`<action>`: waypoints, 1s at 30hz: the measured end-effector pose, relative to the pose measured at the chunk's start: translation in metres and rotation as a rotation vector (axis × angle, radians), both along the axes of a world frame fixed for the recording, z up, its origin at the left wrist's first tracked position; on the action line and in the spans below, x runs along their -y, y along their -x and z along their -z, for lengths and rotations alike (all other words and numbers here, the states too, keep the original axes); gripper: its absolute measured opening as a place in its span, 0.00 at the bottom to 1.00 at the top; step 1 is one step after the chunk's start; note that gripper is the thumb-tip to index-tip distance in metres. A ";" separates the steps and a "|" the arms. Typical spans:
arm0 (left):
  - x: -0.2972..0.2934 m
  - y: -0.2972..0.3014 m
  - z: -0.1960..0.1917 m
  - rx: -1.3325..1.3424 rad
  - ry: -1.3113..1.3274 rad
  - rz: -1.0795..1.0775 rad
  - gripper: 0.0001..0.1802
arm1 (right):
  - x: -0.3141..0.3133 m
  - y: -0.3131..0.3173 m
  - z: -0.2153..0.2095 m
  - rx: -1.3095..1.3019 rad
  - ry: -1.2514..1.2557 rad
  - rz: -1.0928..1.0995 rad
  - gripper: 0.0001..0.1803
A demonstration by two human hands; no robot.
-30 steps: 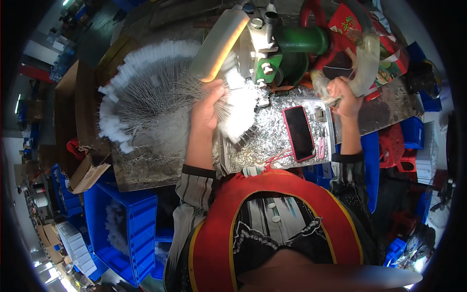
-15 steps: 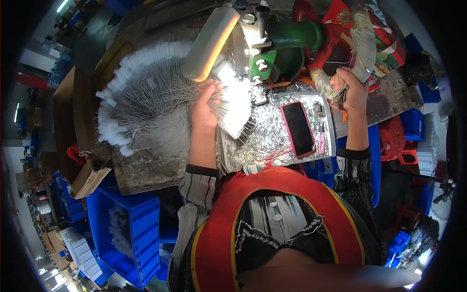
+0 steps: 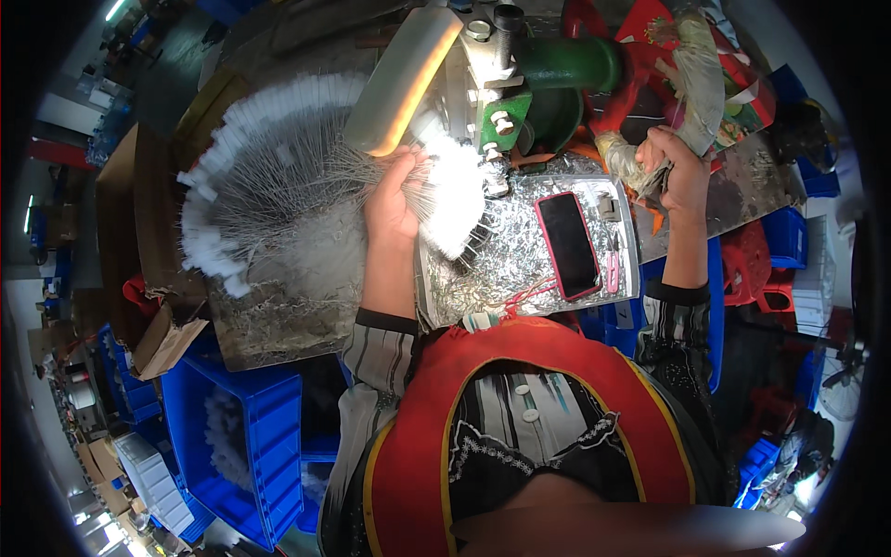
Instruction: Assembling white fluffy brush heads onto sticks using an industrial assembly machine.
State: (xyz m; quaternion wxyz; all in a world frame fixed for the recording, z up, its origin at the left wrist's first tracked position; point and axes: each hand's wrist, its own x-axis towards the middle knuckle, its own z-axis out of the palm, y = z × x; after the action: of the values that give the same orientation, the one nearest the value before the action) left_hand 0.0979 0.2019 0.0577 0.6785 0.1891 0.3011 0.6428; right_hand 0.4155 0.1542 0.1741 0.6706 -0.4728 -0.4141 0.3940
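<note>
My left hand is closed round a bunch of thin metal wires with white ends, just below the lamp. To its left, a large fan of similar wires lies spread, the white tips forming an arc round the outer edge. My right hand is wrapped round the end of a curved lever handle bound in pale wrapping. Between the hands stands a green metal press with bolts. Glare from the lamp washes out the white ends beside my left hand.
A lit bar-shaped lamp hangs over the wires. On a foil-like silvery sheet lie a red-edged phone and a small pink-handled tool. A cardboard box stands left; a blue bin with white pieces sits below the bench.
My left hand and its bunch have shifted very slightly to the right. My right hand has edged a little to the right, still on the lever handle.
</note>
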 end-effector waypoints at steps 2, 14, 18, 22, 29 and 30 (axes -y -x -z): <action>-0.001 -0.001 0.001 0.006 0.006 -0.009 0.08 | 0.000 -0.001 0.002 0.001 -0.016 -0.009 0.07; -0.001 -0.005 -0.007 -0.006 0.035 -0.051 0.07 | -0.003 0.006 0.033 0.141 -0.278 0.042 0.09; -0.001 0.002 -0.003 -0.003 -0.002 -0.025 0.07 | -0.010 0.009 0.043 0.135 -0.379 -0.062 0.10; 0.009 0.013 -0.005 -0.008 0.031 0.066 0.07 | 0.000 0.001 0.015 0.007 -0.078 -0.012 0.09; 0.006 0.027 0.001 0.046 0.056 0.211 0.06 | 0.002 0.005 -0.016 0.088 0.071 0.028 0.10; 0.005 0.028 0.001 0.045 0.058 0.215 0.06 | 0.002 0.006 -0.016 0.093 0.064 0.030 0.12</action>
State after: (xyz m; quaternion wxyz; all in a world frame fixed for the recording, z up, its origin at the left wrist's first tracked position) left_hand 0.0702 0.1971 0.0568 0.7555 0.1861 0.2823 0.5612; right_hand 0.4098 0.1522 0.1904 0.6409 -0.5180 -0.4249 0.3746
